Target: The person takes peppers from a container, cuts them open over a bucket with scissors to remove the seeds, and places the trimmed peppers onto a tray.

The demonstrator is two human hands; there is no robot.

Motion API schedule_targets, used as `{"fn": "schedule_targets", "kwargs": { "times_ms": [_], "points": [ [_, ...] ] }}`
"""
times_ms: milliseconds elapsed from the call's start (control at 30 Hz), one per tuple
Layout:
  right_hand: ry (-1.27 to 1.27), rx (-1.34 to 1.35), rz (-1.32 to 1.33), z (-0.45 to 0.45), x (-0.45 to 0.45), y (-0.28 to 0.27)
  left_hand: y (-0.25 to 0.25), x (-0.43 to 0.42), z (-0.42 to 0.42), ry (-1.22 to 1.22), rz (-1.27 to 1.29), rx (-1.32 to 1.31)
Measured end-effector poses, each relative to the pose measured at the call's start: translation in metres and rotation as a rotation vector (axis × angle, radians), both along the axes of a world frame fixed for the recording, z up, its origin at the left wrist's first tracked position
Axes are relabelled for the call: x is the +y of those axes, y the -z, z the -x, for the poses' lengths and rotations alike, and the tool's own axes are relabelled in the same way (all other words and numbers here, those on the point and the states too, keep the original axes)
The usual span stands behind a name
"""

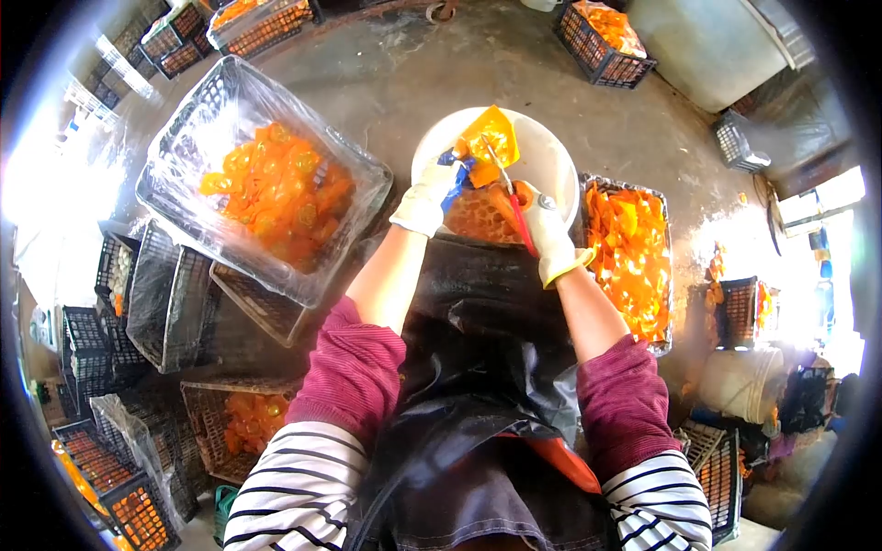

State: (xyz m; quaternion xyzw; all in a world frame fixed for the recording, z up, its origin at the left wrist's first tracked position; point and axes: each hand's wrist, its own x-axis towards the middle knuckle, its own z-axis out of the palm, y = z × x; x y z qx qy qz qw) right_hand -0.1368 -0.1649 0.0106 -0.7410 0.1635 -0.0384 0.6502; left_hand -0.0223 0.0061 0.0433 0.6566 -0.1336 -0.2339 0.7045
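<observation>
My left hand [430, 195], in a white and blue work glove, grips a glossy orange-yellow piece [496, 129] that looks like a flat slice or sheet. My right hand [544, 230], also gloved, is closed around red-handled scissors [524, 220]. Their blades reach up against the piece. Both hands are over a round white bucket [564, 161], in which orange pieces [476, 217] lie. Left of it stands a plastic-lined crate [197, 151] holding a pile of shiny orange pieces [285, 197]. A second crate of orange pieces [629, 257] is close to my right forearm.
Stacked dark crates [156, 294] crowd the left side, with another crate of orange pieces [253, 422] below. Farther ahead on the wet concrete floor [441, 64] is a filled black crate [606, 55] beside a large pale tub [707, 50]. A white bucket [735, 381] stands at right.
</observation>
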Motion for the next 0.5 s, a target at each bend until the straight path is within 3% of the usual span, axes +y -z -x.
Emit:
{"fn": "schedule_targets", "kwargs": {
  "times_ms": [100,133,167,233,333,433,500],
  "points": [
    [-0.035,-0.045,0.314,0.001,0.006,-0.014,0.020,-0.005,-0.007,0.036,-0.152,-0.069],
    [-0.063,-0.060,0.443,0.001,0.009,-0.016,0.003,-0.003,0.000,0.051,-0.244,-0.105],
    [-0.011,-0.059,0.026,0.001,0.012,-0.016,-0.012,0.003,0.013,0.003,0.082,0.220],
    [0.100,-0.054,-0.803,0.002,0.016,-0.022,-0.009,0.004,0.009,-0.008,-0.016,0.143],
    [0.092,0.030,-0.515,0.014,0.028,-0.054,-0.003,0.007,0.005,-0.037,-0.061,0.052],
    [0.056,0.085,-0.012,0.018,0.032,-0.067,0.008,0.005,-0.002,-0.048,-0.268,-0.022],
    [-0.066,0.080,0.470,0.014,0.026,-0.062,0.005,0.005,-0.002,-0.035,-0.414,-0.098]
  ]
}}
